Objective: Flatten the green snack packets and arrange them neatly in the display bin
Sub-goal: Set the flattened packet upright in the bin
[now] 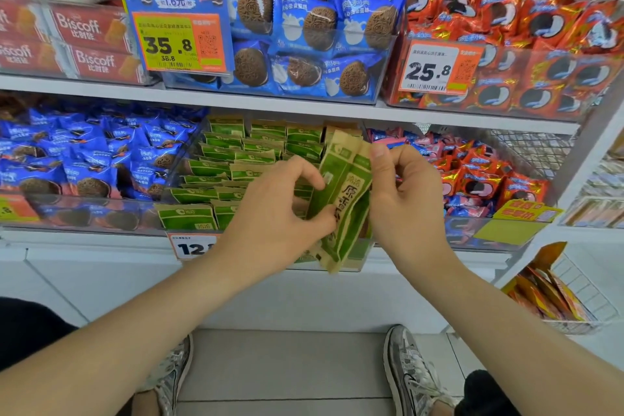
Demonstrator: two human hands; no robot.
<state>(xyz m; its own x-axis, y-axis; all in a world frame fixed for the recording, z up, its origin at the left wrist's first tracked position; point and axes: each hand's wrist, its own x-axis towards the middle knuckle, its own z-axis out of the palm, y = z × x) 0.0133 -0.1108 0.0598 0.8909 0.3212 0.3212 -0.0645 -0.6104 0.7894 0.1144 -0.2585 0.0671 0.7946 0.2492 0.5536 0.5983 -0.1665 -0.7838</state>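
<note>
Obs.: the left hand (pixel 280 209) is pinching the lower left edge of the held packets (pixel 341 199), with thumb and fingers curled onto the film. The right hand (pixel 401 199) is gripping the opposite edge, fingers curled in and thumb lying up along the upper corner. Two top seals are showing, so at least two packets are in the bundle; the exact count cannot be told.

Position: the bundle is standing nearly upright, leaning a little to the right. It is hanging in the air just in front of the display bin (pixel 363 246), at its right front corner and not yet inside it. The stocked packets (pixel 236 159) are lying in overlapping rows, top seals up, filling the left and middle of the bin. The near right column is being hidden by the hands.

Reading: gripping from both sides is probably serving to square the edges and press the packets flat against each other, so that they slot in as one slim stack. The upright hold is matching the way the rows are lying.

Neighbours: blue biscuit packets (pixel 91 159) are sitting in the next bin to the left and red packets (pixel 479 179) to the right. A price tag (pixel 192 245) is hanging on the shelf edge just beside the left wrist.

Next, by judgement: lowering the bundle into the right column.
</note>
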